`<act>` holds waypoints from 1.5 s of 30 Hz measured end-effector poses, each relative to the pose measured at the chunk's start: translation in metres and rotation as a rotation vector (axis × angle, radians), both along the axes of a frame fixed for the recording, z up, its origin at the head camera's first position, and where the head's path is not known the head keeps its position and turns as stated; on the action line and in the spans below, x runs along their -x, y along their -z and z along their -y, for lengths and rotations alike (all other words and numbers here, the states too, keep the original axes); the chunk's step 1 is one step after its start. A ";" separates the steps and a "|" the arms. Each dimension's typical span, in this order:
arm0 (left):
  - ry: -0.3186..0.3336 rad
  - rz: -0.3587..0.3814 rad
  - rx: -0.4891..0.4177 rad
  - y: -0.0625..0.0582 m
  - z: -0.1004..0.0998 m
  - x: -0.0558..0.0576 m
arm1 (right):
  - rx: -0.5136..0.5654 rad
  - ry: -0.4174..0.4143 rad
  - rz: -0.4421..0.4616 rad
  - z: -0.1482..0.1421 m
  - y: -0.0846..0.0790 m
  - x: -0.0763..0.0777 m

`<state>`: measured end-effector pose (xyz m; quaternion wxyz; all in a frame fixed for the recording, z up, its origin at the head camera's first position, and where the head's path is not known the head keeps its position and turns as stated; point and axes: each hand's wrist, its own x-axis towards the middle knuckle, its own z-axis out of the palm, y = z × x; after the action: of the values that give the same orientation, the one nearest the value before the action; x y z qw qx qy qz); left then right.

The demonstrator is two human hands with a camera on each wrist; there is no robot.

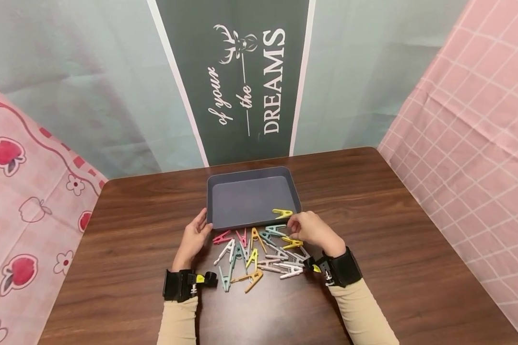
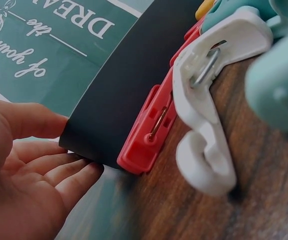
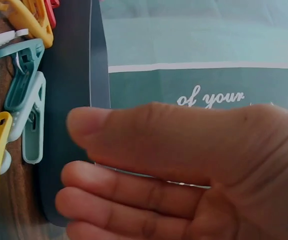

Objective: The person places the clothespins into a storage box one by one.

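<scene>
At the tray's near left corner, my left hand (image 1: 194, 235) touches the dark grey tray (image 1: 251, 224). In the left wrist view, the thumb and straight fingers (image 2: 78, 182) meet the corner of its wall. My right hand (image 1: 312, 230) hovers by the tray's near right corner, holding nothing, with thumb and fingers apart in the right wrist view. A pale yellow clothespin (image 1: 282, 212) lies inside the tray near that corner. In front are several loose clothespins, including a light teal clothespin (image 1: 276, 230) and a yellow clothespin (image 1: 292, 243) nearest the right hand.
A red clothespin (image 2: 146, 142) and a white clothespin (image 2: 204, 100) lie close to the left hand. An orange clothespin (image 1: 253, 280) lies nearest the front of the pile on the brown wooden table (image 1: 121, 268). A printed curtain (image 1: 254, 86) hangs behind the table.
</scene>
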<state>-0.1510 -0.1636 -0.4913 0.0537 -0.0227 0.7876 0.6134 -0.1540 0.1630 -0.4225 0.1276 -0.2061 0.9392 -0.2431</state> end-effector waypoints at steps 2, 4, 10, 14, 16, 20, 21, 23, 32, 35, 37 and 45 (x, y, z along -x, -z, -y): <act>0.009 -0.002 -0.015 0.001 0.000 0.000 | -0.033 0.004 0.039 0.001 0.001 -0.001; 0.017 -0.007 -0.027 0.001 -0.001 0.000 | -0.073 0.002 0.069 0.001 0.002 -0.002; 0.020 -0.003 -0.008 0.002 -0.002 0.001 | -0.155 0.010 0.120 0.003 0.008 -0.005; 0.020 -0.002 -0.007 0.004 -0.001 0.000 | -0.128 -0.026 0.104 0.007 0.014 -0.007; 0.015 0.001 -0.001 0.003 0.000 -0.001 | -0.096 -0.059 0.093 0.010 0.016 -0.008; 0.011 -0.003 -0.001 0.002 0.000 -0.002 | -0.064 -0.081 0.084 0.014 0.021 -0.008; 0.012 -0.005 -0.004 0.002 0.000 -0.002 | -0.065 -0.079 0.081 0.015 0.022 -0.008; 0.016 -0.005 -0.010 0.002 0.000 -0.001 | -0.070 -0.067 0.083 0.016 0.023 -0.007; 0.019 -0.007 -0.007 0.003 0.001 0.000 | -0.087 -0.002 0.100 0.015 0.026 -0.005; 0.018 -0.009 0.001 0.003 0.001 0.000 | -0.092 -0.003 0.091 0.014 0.027 -0.004; 0.015 -0.003 0.006 0.003 0.001 0.000 | -0.096 -0.002 0.087 0.014 0.028 -0.003; 0.013 0.007 0.029 0.001 0.001 0.001 | -0.130 -0.019 0.074 0.012 0.028 0.001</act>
<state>-0.1524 -0.1649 -0.4924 0.0602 -0.0207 0.7963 0.6015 -0.1552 0.1508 -0.4502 0.1778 -0.1972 0.9456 -0.1879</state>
